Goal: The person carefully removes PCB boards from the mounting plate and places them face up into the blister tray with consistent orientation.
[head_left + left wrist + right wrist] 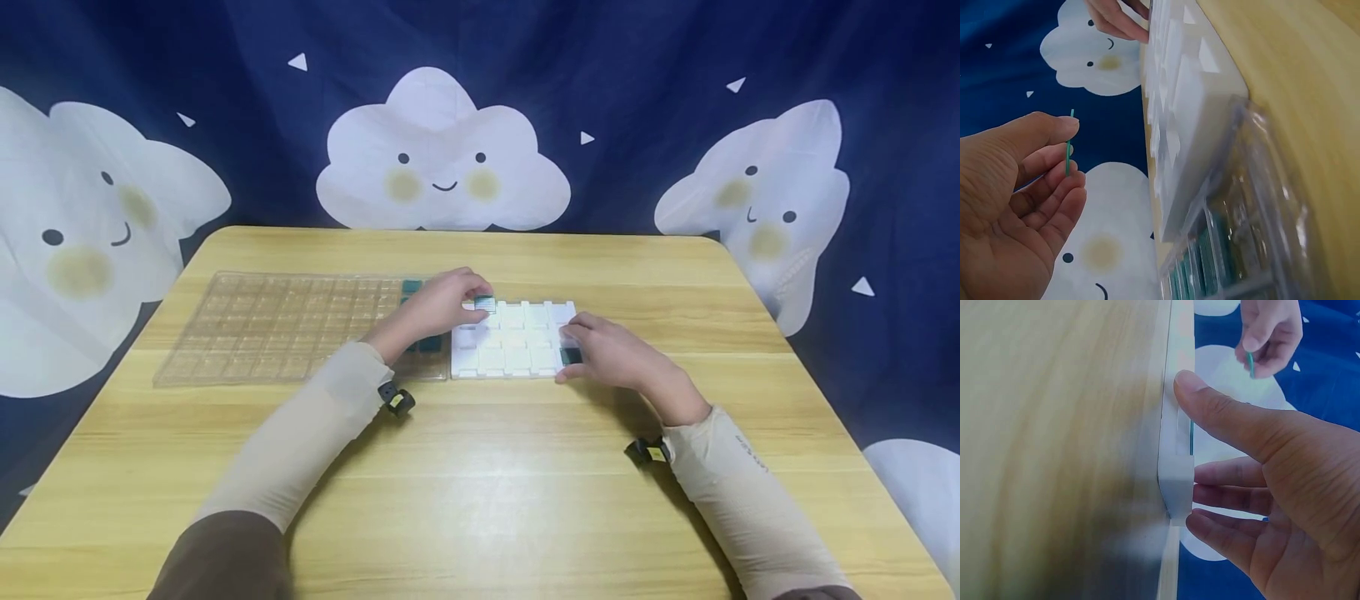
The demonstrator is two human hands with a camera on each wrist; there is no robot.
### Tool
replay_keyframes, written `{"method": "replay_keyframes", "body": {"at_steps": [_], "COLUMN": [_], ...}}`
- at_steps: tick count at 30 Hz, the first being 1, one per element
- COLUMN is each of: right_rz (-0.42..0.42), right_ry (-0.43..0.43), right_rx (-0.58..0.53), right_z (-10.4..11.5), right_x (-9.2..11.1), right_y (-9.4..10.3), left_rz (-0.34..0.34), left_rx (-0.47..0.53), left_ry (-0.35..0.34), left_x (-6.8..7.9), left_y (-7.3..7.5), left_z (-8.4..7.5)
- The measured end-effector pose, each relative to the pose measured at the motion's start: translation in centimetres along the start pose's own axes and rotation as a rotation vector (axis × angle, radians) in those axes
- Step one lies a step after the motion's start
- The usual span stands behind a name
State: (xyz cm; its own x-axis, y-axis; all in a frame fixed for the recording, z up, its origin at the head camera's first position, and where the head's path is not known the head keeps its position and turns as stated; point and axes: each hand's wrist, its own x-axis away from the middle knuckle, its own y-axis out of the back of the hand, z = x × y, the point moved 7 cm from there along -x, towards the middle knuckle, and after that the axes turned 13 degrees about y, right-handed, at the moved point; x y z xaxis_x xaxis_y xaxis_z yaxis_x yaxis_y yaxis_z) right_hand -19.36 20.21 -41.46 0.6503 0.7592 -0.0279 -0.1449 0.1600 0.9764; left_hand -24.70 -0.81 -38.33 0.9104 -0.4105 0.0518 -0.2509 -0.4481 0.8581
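A thin, square green chip [485, 305] with a grid of pale dots is pinched between the thumb and fingers of my left hand [444, 302]. It is raised over the far left corner of the white tray [516, 358], and the left wrist view shows the chip [1069, 147] edge-on. My right hand [611, 354] holds the tray's right end, thumb at the near edge and fingers bent along the side. Beside that thumb, a dark green chip [571, 357] lies in a tray pocket, partly hidden by the hand.
A clear plastic tray [247, 329] with many compartments lies left of the white one, edge to edge. Several green chips [430, 343] sit in its right-hand columns, partly behind my left arm. The wooden table [480, 483] extends toward me; a dark blue cloud-print curtain [630, 50] hangs behind.
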Motion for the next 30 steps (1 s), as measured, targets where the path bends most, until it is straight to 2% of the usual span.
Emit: {"method": "replay_keyframes", "body": {"at_steps": [4, 10, 17, 30], "right_rz": [-0.005, -0.017, -0.018, -0.002], "right_ry": [0.004, 0.013, 0.014, -0.004], "right_rx": [0.0, 0.002, 0.0, -0.016], "right_z": [0.0, 0.1, 0.2, 0.0], "right_x": [0.0, 0.0, 0.1, 0.0], "right_y": [0.0, 0.1, 0.2, 0.1], "left_rz": [-0.009, -0.016, -0.03, -0.042], "left_rx": [-0.007, -0.048, -0.043, -0.071], "left_ry": [0.022, 0.009, 0.023, 0.035], "left_x": [0.8, 1.9, 3.1, 5.3], "left_y": [0.3, 0.5, 0.8, 0.6], "left_z": [0.6, 1.3, 2.4, 3.7]}}
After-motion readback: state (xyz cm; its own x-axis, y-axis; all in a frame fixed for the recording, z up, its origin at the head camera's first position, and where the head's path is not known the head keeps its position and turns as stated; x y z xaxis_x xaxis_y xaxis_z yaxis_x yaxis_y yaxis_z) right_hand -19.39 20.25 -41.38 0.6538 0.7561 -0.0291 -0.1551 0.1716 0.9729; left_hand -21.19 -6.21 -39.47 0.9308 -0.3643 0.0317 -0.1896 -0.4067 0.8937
